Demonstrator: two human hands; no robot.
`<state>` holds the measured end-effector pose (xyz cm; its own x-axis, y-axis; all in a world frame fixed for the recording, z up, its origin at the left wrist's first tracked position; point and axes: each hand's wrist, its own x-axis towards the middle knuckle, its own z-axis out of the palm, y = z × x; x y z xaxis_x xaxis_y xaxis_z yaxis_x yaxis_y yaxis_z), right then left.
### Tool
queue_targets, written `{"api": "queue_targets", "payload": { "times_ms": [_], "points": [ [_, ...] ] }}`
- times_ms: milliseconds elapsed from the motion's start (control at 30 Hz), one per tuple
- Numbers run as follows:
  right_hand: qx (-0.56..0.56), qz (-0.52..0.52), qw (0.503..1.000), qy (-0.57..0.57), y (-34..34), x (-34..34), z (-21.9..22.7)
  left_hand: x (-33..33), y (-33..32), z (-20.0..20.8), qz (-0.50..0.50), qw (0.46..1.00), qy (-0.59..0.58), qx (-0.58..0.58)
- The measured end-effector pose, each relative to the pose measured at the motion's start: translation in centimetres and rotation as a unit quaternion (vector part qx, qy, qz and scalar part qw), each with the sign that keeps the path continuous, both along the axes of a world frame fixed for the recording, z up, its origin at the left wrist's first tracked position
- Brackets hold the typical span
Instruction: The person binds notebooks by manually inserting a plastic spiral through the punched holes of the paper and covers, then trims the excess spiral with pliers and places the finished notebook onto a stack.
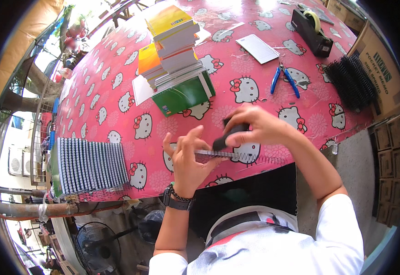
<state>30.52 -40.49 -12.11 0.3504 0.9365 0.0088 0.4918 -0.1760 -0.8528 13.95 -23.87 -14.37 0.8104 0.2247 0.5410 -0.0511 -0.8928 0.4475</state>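
My left hand (188, 160) pinches a small notebook (204, 152) near the table's front edge, its bound edge facing up. A thin spiral coil (271, 160) runs along that edge and sticks out well past it to the right. My right hand (262, 124) grips a dark block-like object (231, 133) just above the coil; its exact kind is hard to make out. The block appears to touch the coil near the notebook's edge. Blue-handled wire cutters (284, 81) lie beyond my right hand, beside a finished-looking white spiral notebook (258, 48).
Unbound yellow and green pads (181, 94) stand piled at the middle back. A stack of spiral-bound notebooks (92, 162) sits at the left edge. To the right are a black tape dispenser (312, 34), a heap of black coils (351, 82) and a cardboard box (388, 68).
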Motion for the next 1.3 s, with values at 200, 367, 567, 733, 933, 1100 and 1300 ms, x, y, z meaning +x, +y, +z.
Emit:
{"api": "queue_targets", "payload": {
  "times_ms": [200,367,567,733,933,1100,1300],
  "points": [
    [0.078,0.085,0.981,0.154,0.5,-0.8,0.0,-0.9,1.4,-3.5,-0.034,0.915,-0.076,-0.394],
    [0.095,0.087,0.961,0.243,1.1,0.5,-1.2,-0.8,1.8,-4.6,-0.134,0.842,-0.043,-0.521],
    [0.040,0.006,0.982,0.183,2.7,-0.2,0.2,-0.8,1.8,-4.3,-0.115,0.852,-0.027,-0.510],
    [-0.003,-0.031,0.997,-0.072,3.9,-0.5,0.7,-0.8,1.9,-4.6,-0.099,0.836,-0.004,-0.539],
    [0.052,-0.004,0.999,0.003,3.9,-0.7,-0.2,-0.6,1.7,-4.3,-0.100,0.823,-0.006,-0.559],
    [0.135,-0.144,0.936,-0.291,2.4,-1.0,0.9,-0.6,1.3,-3.5,-0.075,0.908,-0.021,-0.412],
    [0.256,-0.075,0.955,-0.132,4.0,-6.4,2.5,-0.6,-1.0,1.7,0.009,0.968,-0.017,-0.251]
  ]
}}
